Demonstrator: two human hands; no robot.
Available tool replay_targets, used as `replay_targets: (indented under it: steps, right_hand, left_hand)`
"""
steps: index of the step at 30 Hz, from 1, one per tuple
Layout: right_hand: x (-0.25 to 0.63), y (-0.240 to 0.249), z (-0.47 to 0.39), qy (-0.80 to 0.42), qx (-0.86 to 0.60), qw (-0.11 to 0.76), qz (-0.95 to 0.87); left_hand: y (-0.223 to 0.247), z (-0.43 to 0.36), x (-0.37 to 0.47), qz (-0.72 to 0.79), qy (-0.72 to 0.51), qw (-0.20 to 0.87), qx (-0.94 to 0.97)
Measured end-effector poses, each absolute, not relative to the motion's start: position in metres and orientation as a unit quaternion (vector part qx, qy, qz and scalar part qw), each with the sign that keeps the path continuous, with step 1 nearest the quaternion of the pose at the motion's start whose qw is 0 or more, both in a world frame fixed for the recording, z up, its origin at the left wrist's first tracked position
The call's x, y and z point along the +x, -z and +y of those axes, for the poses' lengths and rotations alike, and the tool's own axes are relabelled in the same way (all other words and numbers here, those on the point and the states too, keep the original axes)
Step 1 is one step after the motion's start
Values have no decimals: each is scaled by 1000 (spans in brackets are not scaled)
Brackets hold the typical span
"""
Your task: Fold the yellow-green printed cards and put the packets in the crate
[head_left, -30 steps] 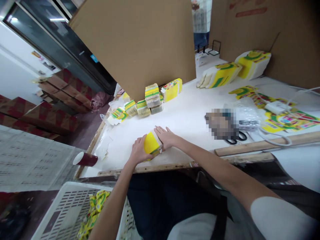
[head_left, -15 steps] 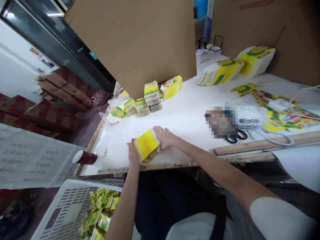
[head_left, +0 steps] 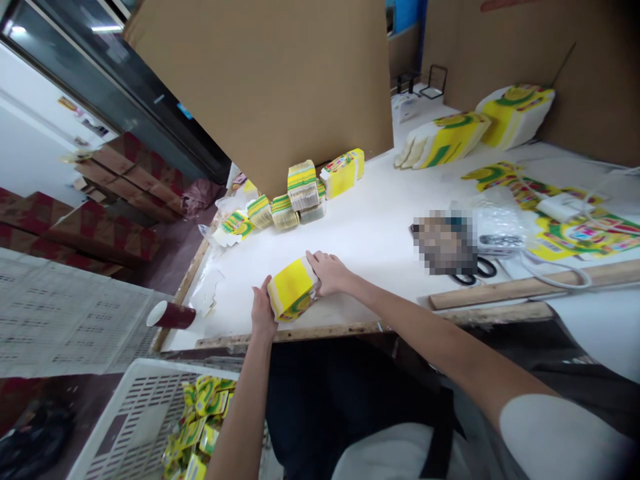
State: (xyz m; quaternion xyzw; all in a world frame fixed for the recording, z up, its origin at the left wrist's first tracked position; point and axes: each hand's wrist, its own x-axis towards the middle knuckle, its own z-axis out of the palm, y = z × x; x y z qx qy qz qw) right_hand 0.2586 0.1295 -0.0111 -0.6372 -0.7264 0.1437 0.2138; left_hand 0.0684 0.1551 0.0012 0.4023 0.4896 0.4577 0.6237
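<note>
Between my two hands is a thick stack of yellow printed cards (head_left: 294, 288), held near the front edge of the white table (head_left: 370, 253). My left hand (head_left: 263, 310) presses against its left end, thumb pointing up. At the right end, my right hand (head_left: 327, 272) lies with its fingers over the upper corner and side. Both hands are closed on the stack. Beyond it, several smaller bundles of yellow and green cards (head_left: 285, 213) stand in a row, one bundle (head_left: 303, 185) on top of others. Another yellow stack (head_left: 344, 175) leans beside them.
A maroon cup (head_left: 173, 315) lies on its side at the left edge. Scissors (head_left: 473, 272), a cable and a wooden strip (head_left: 500, 287) are at right. Large cardboard sheets (head_left: 280, 87) stand behind. A white basket (head_left: 125, 420) holds yellow packets (head_left: 200, 417) below left.
The stack has tilted slightly, so its front printed face shows more. Both hands keep their hold, and my left hand has shifted slightly left.
</note>
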Motion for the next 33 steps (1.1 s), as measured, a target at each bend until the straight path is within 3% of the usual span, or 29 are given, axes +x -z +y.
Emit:
replay_targets:
  steps: [7, 15, 21, 28, 33]
  right_hand:
    - [254, 9, 130, -144, -635, 206, -731]
    - [255, 7, 133, -142, -629, 207, -736]
    - [259, 9, 135, -142, -619, 206, -745]
    - [262, 10, 136, -150, -614, 208, -746]
    - [263, 12, 136, -153, -609, 210, -749]
  left_hand:
    - [20, 164, 73, 508, -506, 541, 440]
    - [29, 176, 74, 550, -462, 427, 550]
    - [11, 173, 63, 550, -343, 284, 706]
    - [-16, 182, 57, 500, -182, 195, 824]
    - [-18, 188, 67, 400, -108, 108, 904]
